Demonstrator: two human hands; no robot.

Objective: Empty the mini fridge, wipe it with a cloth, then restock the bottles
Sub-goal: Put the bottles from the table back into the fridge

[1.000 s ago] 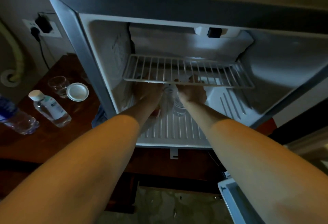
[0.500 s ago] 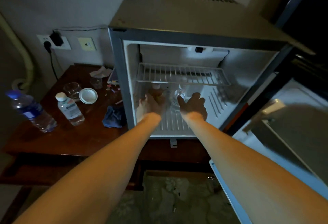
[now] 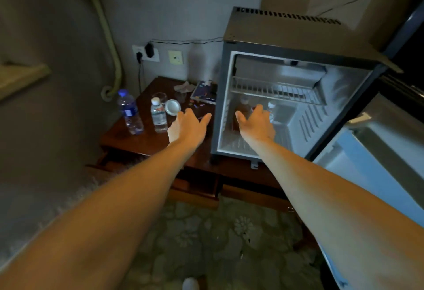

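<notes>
1. Head view: mini fridge (image 3: 286, 35) stands open, amber bottle (image 3: 243, 109) and clear bottle (image 3: 272, 109) inside.
2. Left grip (image 3: 187, 126) released, empty, left of the fridge.
3. Right grip (image 3: 257, 125) released before the fridge's opening.
4. Blue-capped bottle (image 3: 130, 113) and white-capped bottle (image 3: 158, 116) stand left of the fridge.

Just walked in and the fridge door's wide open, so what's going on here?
A person reaches toward the open mini fridge with both hands empty: the left hand hovers over the wooden table, the right hand in front of the fridge opening. An amber bottle and a clear bottle stand inside under the wire shelf. A blue-capped bottle and a white-capped bottle stand on the table.
</notes>
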